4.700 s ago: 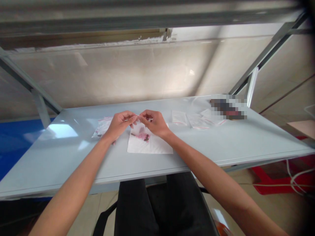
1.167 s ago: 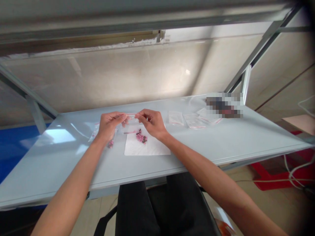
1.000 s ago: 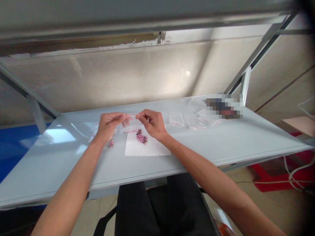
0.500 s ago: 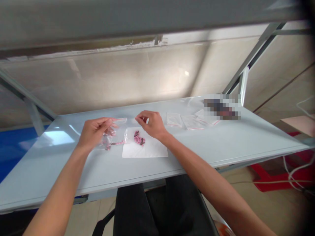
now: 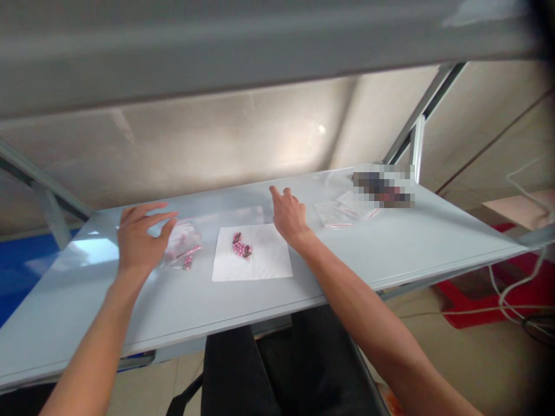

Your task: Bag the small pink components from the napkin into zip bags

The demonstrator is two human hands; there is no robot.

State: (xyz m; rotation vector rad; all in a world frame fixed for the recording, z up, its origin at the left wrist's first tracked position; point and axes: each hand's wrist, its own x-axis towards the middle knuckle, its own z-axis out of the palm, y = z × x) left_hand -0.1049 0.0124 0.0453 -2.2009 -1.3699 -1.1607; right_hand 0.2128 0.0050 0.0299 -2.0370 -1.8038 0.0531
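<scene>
A white paper sheet [image 5: 260,263] lies on the pale table [image 5: 390,254] with a small heap of pink and dark beads [image 5: 239,247] on it. To its left lie small clear zip bags holding beads [image 5: 182,248]. My left hand [image 5: 139,240] hovers open just left of those bags, fingers spread, holding nothing. My right hand [image 5: 288,214] stretches forward past the sheet's far right corner, fingers extended toward the empty zip bags [image 5: 333,214] further right; one bag seems hidden under it.
More empty clear bags [image 5: 358,202] and a blurred dark object [image 5: 381,186] lie at the table's far right. A metal frame post [image 5: 416,144] rises behind them. A shelf overhangs the table. Red crates and white cables [image 5: 511,289] are on the floor to the right.
Both hands held a clear bag over the sheet. The left hand carried it left, set it on the bag pile and let go. The right hand moved forward and right.
</scene>
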